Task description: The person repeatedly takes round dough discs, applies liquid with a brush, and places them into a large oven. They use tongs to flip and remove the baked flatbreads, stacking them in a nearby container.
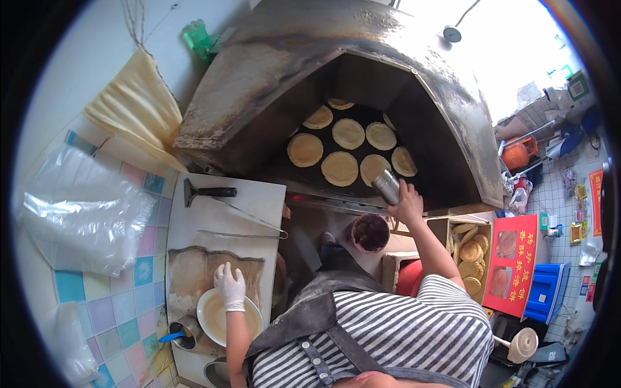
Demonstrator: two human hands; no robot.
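In my right hand (408, 205) is a metal shaker (386, 187), tilted at the front edge of the oven opening. Its top overlaps a round flatbread (374, 168) on the dark baking surface (305, 182). Several more pale flatbreads (348, 134) lie around that one, apart from each other. My left hand (229, 285) wears a thin white glove and is over the far rim of a white bowl (212, 317), fingers apart, with nothing visible in them. Pale liquid appears to fill the bowl; whether the hand touches it I cannot tell.
On the white side table (262, 199) lie a black-handled scraper (211, 191) and metal tongs (247, 234). A metal cup (188, 334) with a blue-handled brush (172, 335) stands beside the bowl. A bucket (369, 234) is below the oven; baked flatbreads (470, 252) fill a box at right.
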